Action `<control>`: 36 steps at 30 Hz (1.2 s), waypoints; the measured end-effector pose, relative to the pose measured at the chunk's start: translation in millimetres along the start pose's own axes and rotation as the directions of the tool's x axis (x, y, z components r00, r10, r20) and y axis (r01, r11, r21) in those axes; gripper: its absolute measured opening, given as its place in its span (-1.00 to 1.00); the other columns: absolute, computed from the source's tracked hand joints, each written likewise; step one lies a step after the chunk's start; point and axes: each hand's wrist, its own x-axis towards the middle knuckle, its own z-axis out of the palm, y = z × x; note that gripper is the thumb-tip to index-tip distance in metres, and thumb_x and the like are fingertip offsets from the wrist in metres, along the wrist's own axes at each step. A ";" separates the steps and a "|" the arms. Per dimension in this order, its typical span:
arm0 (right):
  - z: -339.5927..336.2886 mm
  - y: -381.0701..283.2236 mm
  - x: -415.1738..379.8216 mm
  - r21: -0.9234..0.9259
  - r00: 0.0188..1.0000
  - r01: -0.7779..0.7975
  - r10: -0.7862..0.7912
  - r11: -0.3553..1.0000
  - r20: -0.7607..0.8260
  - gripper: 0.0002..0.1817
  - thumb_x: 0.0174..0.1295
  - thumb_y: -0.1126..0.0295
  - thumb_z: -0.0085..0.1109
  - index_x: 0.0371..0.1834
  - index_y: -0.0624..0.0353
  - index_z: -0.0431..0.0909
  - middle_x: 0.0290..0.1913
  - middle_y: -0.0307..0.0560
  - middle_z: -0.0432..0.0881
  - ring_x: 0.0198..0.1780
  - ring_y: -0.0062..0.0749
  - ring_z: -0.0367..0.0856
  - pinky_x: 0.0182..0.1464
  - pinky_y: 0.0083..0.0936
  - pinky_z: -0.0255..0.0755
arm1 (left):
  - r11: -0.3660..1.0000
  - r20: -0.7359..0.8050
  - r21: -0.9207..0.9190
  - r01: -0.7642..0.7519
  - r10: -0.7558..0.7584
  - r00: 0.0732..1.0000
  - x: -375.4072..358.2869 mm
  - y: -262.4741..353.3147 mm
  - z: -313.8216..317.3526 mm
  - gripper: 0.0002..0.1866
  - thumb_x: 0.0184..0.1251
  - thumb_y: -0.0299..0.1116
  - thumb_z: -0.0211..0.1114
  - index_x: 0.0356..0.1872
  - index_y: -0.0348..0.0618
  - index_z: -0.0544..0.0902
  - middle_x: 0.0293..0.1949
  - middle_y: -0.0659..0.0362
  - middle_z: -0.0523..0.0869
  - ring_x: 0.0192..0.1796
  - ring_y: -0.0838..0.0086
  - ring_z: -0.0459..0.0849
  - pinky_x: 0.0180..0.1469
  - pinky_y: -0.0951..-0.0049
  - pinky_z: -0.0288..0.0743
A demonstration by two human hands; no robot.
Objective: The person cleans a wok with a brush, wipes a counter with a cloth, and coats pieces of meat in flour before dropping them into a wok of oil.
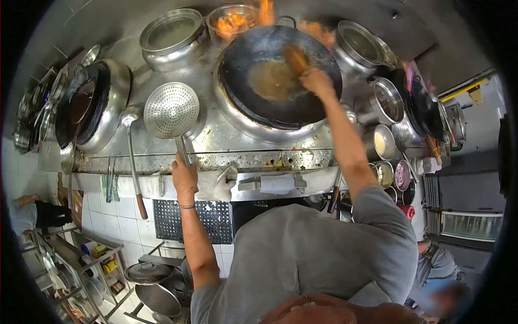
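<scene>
My left hand is closed round the handle of a perforated skimmer, whose round metal bowl lies over the steel stove top. In my right hand is a brown wok brush, smeared by motion, its lower end hidden by my fingers. It is inside the large black wok, which sits on the middle burner. Murky brownish liquid covers the wok's bottom. Flames show behind the wok's far rim. A ladle with a wooden handle end rests left of the skimmer.
Another wok stands on the left burner. Lidded-looking round pots and a bowl of orange food line the back. Several metal containers stand at right. Folded cloths lie along the front rail. Another person is at lower right.
</scene>
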 end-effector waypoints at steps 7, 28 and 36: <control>-32.0 -65.7 -25.3 0.287 0.992 -0.082 0.051 0.954 0.115 -0.49 0.23 0.01 0.21 0.16 0.04 0.58 0.04 0.07 0.72 0.02 0.20 0.69 0.12 -0.06 0.57 | 0.964 -0.014 -0.260 0.050 -0.056 0.998 -44.5 -25.9 -4.9 -0.41 0.34 -0.45 0.13 0.42 -0.25 0.33 -0.07 -0.35 0.63 -0.06 -0.27 0.64 -0.02 -0.06 0.51; -56.6 7.5 -68.9 -0.430 0.983 0.152 -0.089 0.890 0.163 -0.62 0.22 0.27 0.19 0.07 0.20 0.60 -0.06 0.14 0.74 -0.01 0.00 0.74 0.03 -0.12 0.60 | 0.956 -0.204 -0.211 -0.202 0.159 0.966 -55.0 19.9 -28.1 -0.52 0.36 -0.50 0.23 0.29 -0.40 0.44 0.26 -0.30 0.48 0.29 -0.16 0.46 0.31 0.06 0.34; -30.2 3.7 -8.9 -0.173 0.999 -0.036 0.029 0.984 -0.041 -0.66 0.24 0.20 0.18 0.01 0.11 0.63 -0.10 0.17 0.74 -0.03 0.08 0.74 0.02 -0.08 0.61 | 0.971 -0.117 -0.237 -0.021 -0.007 0.993 -99.2 20.4 -47.9 -0.59 0.36 -0.48 0.23 0.20 -0.42 0.52 0.20 -0.28 0.55 0.25 -0.15 0.50 0.31 0.04 0.34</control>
